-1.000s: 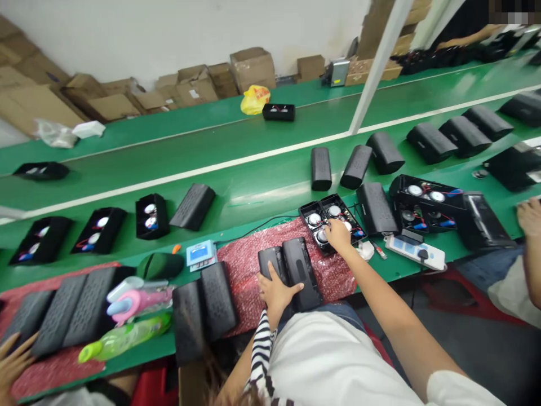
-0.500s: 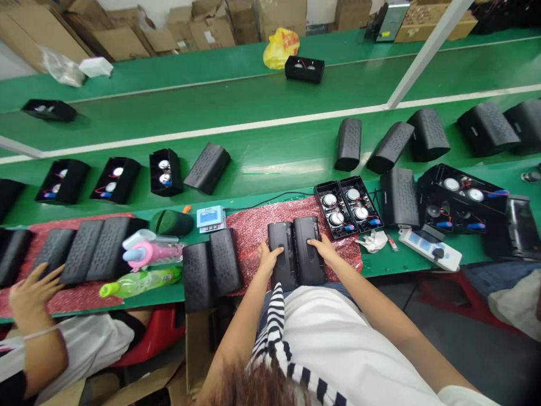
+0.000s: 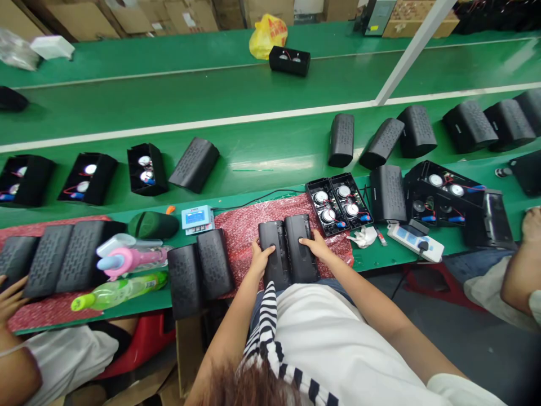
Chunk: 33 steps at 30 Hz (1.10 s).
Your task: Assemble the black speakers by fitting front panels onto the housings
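Two black speaker housings lie side by side near the front edge, on pink bubble wrap (image 3: pixel 245 223). My left hand (image 3: pixel 261 260) is closed round the outer side of the left speaker housing (image 3: pixel 276 268), thumb on top. The right speaker housing (image 3: pixel 305 262) is gripped by my right hand (image 3: pixel 316 246) in the same way, from its right side. My other fingers are mostly hidden beneath or beside the housings. Just beyond my right hand are two open speaker shells (image 3: pixel 338 203) with round drivers, red wires and blue parts showing.
Left of me stand two dark speakers (image 3: pixel 200 270), a small blue-screen device (image 3: pixel 198 219), a green bottle (image 3: pixel 120 290) and a pink bottle (image 3: pixel 131 259). To the right lies a white power strip (image 3: pixel 416 242). More speakers line the green bench (image 3: pixel 262 152). A co-worker's hand (image 3: pixel 10 301) is at far left.
The view has shifted slightly to the right, and another person's arm now shows at the right edge. Both my hands keep their grip on the two housings.
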Motion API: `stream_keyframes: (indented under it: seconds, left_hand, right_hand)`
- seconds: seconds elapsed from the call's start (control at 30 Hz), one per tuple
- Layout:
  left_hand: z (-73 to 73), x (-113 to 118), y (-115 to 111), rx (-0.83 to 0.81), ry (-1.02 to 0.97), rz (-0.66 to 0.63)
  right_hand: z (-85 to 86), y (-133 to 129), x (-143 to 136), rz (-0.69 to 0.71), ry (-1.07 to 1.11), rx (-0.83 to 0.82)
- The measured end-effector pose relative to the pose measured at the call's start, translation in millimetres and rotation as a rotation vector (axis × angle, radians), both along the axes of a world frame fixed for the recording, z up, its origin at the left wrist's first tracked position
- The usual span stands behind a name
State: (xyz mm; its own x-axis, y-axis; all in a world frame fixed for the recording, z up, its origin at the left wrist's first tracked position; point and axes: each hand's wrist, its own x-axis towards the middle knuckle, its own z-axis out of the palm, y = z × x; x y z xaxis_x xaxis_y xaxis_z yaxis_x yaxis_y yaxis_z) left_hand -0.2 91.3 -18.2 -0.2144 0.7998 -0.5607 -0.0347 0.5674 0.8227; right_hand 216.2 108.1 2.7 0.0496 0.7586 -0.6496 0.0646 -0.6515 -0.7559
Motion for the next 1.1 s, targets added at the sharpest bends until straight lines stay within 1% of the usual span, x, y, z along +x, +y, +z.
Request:
stream_keyframes:
  seconds: [0.33, 0.5, 0.73, 0.9, 1.03, 1.1]
  left_hand:
    - [10.3, 5, 1, 0.008, -0.061, 0.011]
    - [13.2, 3, 1, 0.020, -0.078, 0.004]
    - [11.6, -9, -12, 0.066, -0.177, -0.129]
    - [10.8, -9, -12, 0.103, -0.137, -0.128]
    - [13.0, -9, -9, 0.085, -0.120, -0.135]
    - [12.4, -7, -7, 0.065, -0.099, -0.117]
  right_hand:
    - [3.3, -14, 6, 0.095, 0.168, 0.045]
    - [-1.5, -14, 7, 0.140, 0.160, 0.052]
    - [0.4, -15, 10, 0.196, 0.164, 0.073]
    - [2.0, -13, 11, 0.216, 0.153, 0.073]
    - [0.9, -10, 12, 0.247, 0.155, 0.076]
    - [0.4, -9, 12, 0.254, 0.152, 0.085]
